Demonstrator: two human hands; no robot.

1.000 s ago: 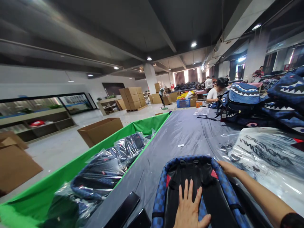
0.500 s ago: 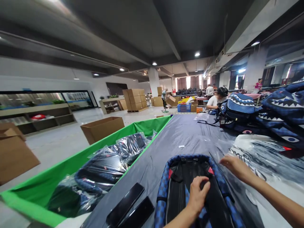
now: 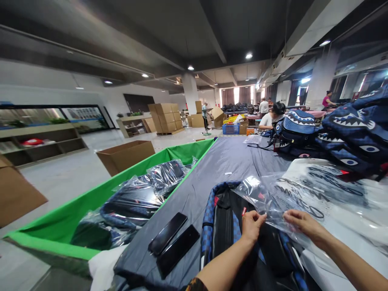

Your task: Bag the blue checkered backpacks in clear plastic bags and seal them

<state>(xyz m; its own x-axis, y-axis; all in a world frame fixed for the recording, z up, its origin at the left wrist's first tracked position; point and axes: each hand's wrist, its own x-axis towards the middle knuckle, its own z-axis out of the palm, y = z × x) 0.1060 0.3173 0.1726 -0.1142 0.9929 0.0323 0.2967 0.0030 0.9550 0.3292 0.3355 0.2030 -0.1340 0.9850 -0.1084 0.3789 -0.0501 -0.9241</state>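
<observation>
A blue-checked backpack (image 3: 222,230) lies on the grey cloth-covered table (image 3: 200,190), its black padded back facing up. Over its upper right part stretches a clear plastic bag (image 3: 254,190). My left hand (image 3: 252,226) pinches the edge of this bag above the backpack. To the right, my right hand (image 3: 304,226) grips another part of the same plastic between thumb and fingers. Beneath and beyond my right hand lies a pile of clear and white printed bags (image 3: 306,188). Two black phones (image 3: 178,246) rest left of the backpack.
A green-lined bin (image 3: 100,252) along the table's left side holds several plastic-wrapped backpacks (image 3: 130,206). More blue shark-face backpacks (image 3: 348,133) are piled at the right. An open carton (image 3: 125,155) stands on the floor beyond the bin. A seated person (image 3: 268,120) works farther back.
My left hand has risen from the backpack's panel and now pinches the plastic bag. The plastic has come across the backpack's upper right. The camera view has tilted down slightly.
</observation>
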